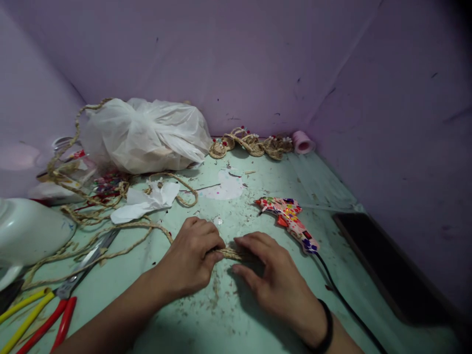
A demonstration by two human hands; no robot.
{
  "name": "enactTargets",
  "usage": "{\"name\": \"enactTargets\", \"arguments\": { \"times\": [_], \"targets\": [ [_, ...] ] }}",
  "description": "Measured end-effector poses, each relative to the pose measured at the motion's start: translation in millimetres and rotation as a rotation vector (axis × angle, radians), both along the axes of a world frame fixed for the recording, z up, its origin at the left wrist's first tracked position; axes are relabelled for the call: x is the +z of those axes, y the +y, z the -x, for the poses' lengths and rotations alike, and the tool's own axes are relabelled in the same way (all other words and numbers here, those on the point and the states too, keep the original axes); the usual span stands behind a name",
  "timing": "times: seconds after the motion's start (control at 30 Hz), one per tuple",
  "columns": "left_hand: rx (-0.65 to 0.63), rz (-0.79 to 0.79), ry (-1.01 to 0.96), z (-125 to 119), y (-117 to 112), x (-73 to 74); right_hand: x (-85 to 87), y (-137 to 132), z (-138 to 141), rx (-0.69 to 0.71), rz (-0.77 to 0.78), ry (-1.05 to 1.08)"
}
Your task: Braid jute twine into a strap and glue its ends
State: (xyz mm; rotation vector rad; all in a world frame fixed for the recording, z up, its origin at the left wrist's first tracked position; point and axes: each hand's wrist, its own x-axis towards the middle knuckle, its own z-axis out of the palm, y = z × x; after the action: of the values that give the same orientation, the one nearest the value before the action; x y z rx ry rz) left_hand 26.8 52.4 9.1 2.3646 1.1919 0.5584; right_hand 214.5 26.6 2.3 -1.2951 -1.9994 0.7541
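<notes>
Between my hands is a short length of tan jute rope [231,253], low over the table. My left hand [191,258] is closed, pinching its left part between thumb and fingers. My right hand [275,278], with a black band at the wrist, curves around the other end with thumb and fingers apart, hiding that end. A longer jute cord [161,226] runs from behind my left hand to the left; whether it joins the held piece is hidden. A flower-patterned glue gun [289,221] lies just beyond my right hand, nozzle pointing left.
Red-handled [64,314] and yellow-handled [27,309] cutting tools lie at lower left, near a white bottle [33,236]. A white plastic bag [147,135], jute ornaments [250,143] and a pink roll [303,142] line the back. A dark phone-like slab [387,265] is right, crumpled paper [145,201] left.
</notes>
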Motion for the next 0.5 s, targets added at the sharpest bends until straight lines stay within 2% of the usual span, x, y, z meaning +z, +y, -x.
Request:
{"name": "enactTargets", "arguments": {
  "times": [0.13,0.33,0.5],
  "targets": [
    [0.0,-0.003,0.02,0,-2,1.1,-0.6,1,-17,-0.036,-0.009,0.03],
    [-0.056,-0.07,0.075,3,0,2.8,-6.4,3,-25,0.075,-0.097,-0.074],
    [-0.095,-0.117,0.092,4,3,4.1,-6.7,2,-28,0.102,-0.116,-0.084]
  ]
}}
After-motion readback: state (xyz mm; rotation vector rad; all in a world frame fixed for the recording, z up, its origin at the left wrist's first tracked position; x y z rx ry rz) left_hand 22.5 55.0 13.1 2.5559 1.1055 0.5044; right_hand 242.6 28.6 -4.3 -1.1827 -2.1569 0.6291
